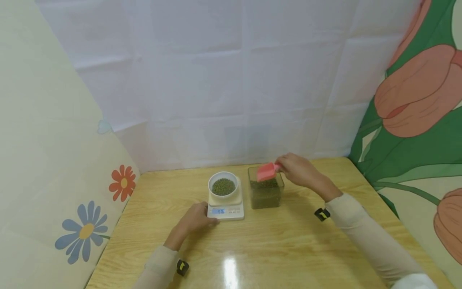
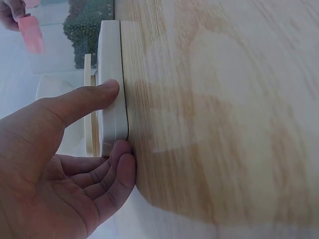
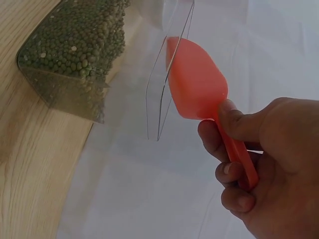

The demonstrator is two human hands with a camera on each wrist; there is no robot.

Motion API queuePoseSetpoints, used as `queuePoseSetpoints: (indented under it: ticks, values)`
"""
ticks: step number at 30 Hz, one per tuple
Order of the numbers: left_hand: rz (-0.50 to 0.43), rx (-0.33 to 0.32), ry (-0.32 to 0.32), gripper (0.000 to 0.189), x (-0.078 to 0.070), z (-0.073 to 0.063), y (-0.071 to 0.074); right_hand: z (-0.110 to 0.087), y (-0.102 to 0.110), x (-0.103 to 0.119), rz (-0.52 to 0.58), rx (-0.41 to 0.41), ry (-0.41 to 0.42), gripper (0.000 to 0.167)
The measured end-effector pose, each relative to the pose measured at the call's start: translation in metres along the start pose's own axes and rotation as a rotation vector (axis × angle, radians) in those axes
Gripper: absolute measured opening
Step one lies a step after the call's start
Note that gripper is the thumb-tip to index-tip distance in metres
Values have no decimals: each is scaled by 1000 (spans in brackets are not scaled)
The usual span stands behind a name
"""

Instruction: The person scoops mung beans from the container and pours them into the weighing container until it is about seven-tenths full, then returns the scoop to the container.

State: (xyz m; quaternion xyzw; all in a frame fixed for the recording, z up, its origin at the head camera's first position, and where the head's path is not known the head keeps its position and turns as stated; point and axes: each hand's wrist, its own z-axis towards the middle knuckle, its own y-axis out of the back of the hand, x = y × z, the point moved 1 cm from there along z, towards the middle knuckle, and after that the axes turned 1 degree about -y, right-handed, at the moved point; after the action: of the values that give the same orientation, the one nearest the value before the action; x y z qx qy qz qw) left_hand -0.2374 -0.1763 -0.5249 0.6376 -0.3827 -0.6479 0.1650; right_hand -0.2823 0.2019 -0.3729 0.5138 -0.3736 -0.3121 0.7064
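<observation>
My right hand [image 1: 297, 170] grips the handle of a pink-red plastic scoop [image 3: 197, 82]. The scoop is held tilted over the rim of a clear square container [image 1: 265, 200], which is partly filled with small green beans [image 3: 75, 40], like mung beans. Left of it stands a white kitchen scale [image 1: 234, 214] with a lit display. A white bowl [image 1: 223, 174] holding more green beans sits on its plate. My left hand [image 2: 65, 149] holds the scale's near left corner, thumb along the front edge and fingers curled at the left side.
The wood-grain table [image 1: 281, 253] carries both the scale and the container. A white cloth [image 1: 202, 100] hangs behind it, with flower-patterned panels [image 1: 415, 92] on both sides. Each wrist has a small black device [image 1: 322, 214] beneath it.
</observation>
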Motion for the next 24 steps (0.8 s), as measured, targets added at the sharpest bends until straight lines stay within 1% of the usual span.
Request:
queuePoseSetpoints:
  ticks: [7,16,21,24]
  values:
    - [-3,2,1,44,0,0,0,0,-2,-3,-29,10,-2,22]
    - [8,3,7,41,-2,0,0,2,-5,-7,-110,-4,15,16]
    - [10,0,2,39,-4,-1,1,4,-4,-2,-156,-4,12,16]
    - [10,4,6,39,-4,-1,1,6,-5,2,-195,-11,30,13]
